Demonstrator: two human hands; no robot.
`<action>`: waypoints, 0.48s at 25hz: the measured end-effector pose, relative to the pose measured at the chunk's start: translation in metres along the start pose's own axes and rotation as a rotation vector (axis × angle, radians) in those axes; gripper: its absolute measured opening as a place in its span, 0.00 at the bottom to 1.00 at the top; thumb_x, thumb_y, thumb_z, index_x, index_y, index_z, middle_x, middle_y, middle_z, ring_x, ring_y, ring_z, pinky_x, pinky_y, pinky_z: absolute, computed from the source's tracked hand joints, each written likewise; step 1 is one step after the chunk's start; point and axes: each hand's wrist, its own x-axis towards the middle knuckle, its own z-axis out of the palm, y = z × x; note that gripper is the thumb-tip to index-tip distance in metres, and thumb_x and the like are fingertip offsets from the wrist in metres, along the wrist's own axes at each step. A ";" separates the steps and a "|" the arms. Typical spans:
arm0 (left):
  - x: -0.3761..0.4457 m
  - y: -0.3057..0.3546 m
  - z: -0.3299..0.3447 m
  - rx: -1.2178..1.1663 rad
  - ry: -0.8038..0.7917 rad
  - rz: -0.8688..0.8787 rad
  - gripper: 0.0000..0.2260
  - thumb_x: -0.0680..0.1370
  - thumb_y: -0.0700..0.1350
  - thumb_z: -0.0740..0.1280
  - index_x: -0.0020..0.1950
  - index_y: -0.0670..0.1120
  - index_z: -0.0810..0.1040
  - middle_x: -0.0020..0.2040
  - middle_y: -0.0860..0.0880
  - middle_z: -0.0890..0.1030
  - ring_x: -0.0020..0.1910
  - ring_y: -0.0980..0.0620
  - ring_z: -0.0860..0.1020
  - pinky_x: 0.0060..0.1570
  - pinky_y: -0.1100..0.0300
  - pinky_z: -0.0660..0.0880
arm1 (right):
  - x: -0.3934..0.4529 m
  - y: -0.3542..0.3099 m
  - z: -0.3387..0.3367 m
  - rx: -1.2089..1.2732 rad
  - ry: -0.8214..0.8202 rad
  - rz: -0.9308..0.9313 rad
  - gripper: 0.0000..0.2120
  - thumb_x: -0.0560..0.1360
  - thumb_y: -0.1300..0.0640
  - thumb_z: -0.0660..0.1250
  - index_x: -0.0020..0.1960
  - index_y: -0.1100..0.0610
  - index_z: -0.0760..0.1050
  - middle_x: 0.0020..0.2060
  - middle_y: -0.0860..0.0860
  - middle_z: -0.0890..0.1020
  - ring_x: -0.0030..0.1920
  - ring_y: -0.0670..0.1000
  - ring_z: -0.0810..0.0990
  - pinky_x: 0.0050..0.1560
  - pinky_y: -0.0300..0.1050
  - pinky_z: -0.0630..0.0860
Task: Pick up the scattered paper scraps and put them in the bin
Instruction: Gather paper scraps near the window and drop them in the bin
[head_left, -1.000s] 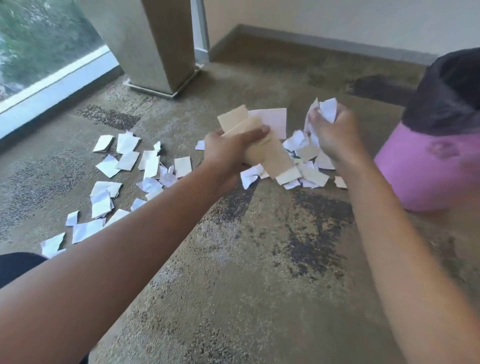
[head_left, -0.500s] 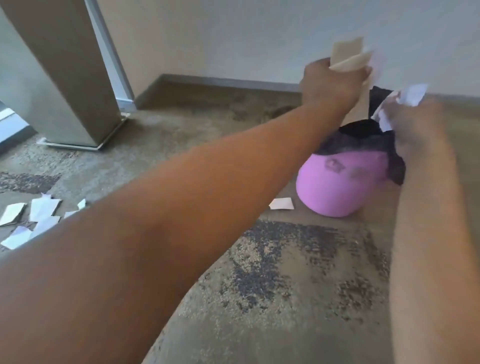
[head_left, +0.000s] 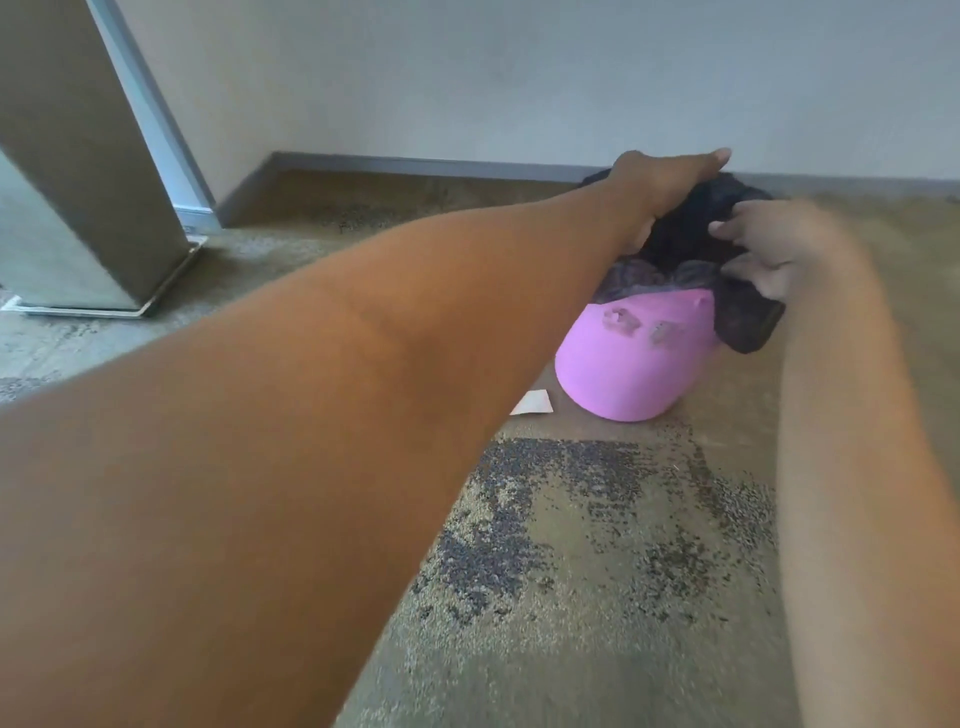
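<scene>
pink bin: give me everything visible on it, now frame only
The pink bin is a rounded, smooth container that looks like plastic, standing on the carpet near the wall. A dark liner bag drapes over its rim and hangs down one side. Two blurred marks show on its front. The left hand and right hand are at the bag's opening. One paper scrap lies beside its base.
</scene>
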 end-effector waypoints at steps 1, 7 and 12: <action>-0.001 -0.002 -0.002 0.007 0.001 0.027 0.25 0.72 0.51 0.75 0.63 0.39 0.73 0.57 0.42 0.79 0.50 0.43 0.79 0.43 0.52 0.79 | 0.032 0.009 -0.005 0.114 -0.071 0.103 0.14 0.78 0.64 0.65 0.63 0.56 0.74 0.63 0.53 0.74 0.66 0.53 0.72 0.44 0.42 0.76; -0.022 -0.028 -0.073 0.159 0.120 0.162 0.08 0.74 0.40 0.71 0.51 0.40 0.82 0.50 0.43 0.83 0.46 0.48 0.81 0.45 0.54 0.82 | 0.007 -0.020 0.001 -0.023 0.020 -0.150 0.10 0.71 0.58 0.67 0.49 0.47 0.80 0.46 0.43 0.81 0.48 0.42 0.79 0.46 0.25 0.73; -0.047 -0.089 -0.187 0.519 0.179 -0.006 0.09 0.75 0.44 0.71 0.52 0.43 0.82 0.58 0.47 0.80 0.56 0.48 0.77 0.46 0.51 0.82 | -0.050 -0.032 0.069 -0.116 -0.152 -0.368 0.10 0.75 0.60 0.67 0.54 0.51 0.81 0.46 0.43 0.80 0.46 0.39 0.77 0.52 0.30 0.72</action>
